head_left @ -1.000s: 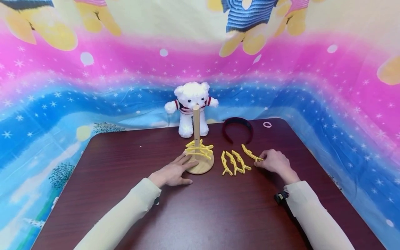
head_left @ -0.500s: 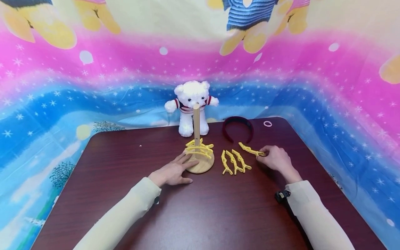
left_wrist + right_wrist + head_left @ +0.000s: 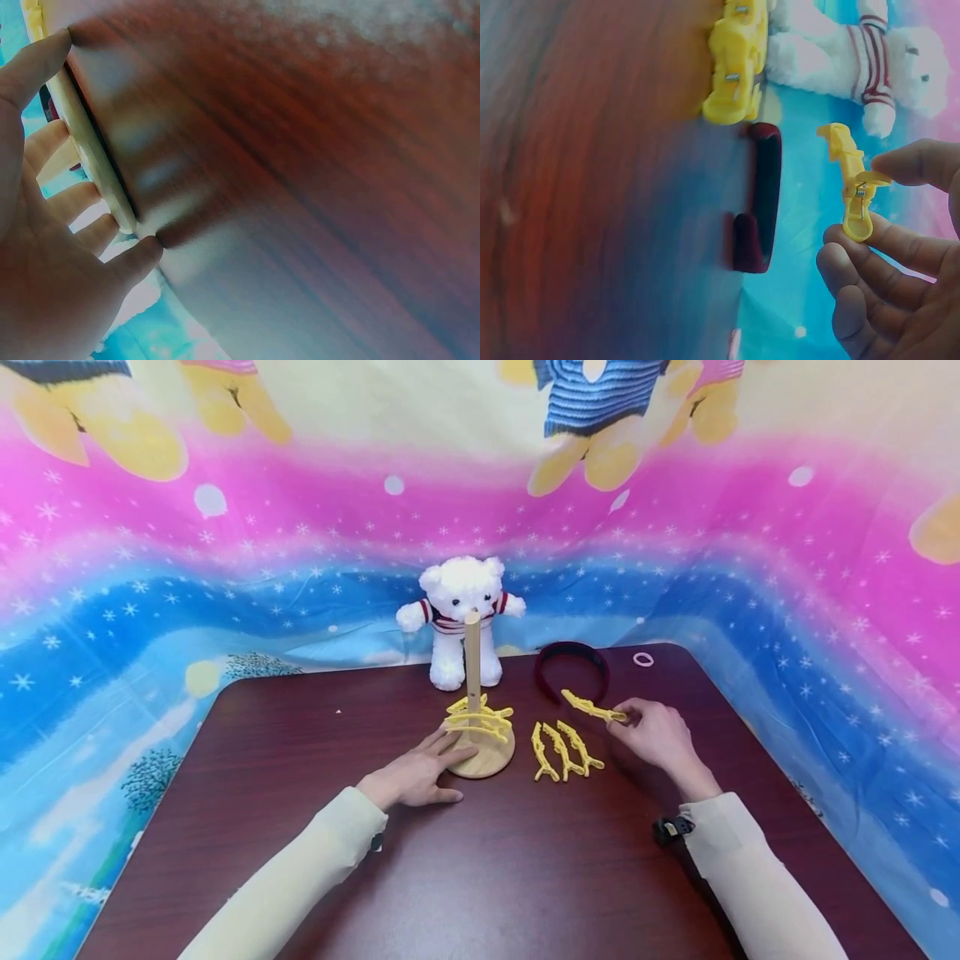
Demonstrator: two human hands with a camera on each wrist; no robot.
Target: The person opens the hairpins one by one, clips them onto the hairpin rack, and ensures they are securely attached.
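My right hand pinches a yellow alligator hair clip by its tail end and holds it raised off the table. In the right wrist view, thumb and fingers squeeze that clip near its spring. Below it in the head view lie three similar yellow clips side by side on the table. My left hand rests, fingers extended, against the round base of a wooden post stand. Several yellow clips lie around the post's foot. The left wrist view shows the left fingers along the base edge.
Behind the stand's upright post stands a white teddy bear in a striped top. A dark red headband lies at the back of the table, with a pale pink ring to its right. Patterned cloth surrounds the table.
The right hand has lifted the fourth loose clip from the table's right side and shifted it slightly leftward and away. The left hand has stayed at the stand's base.
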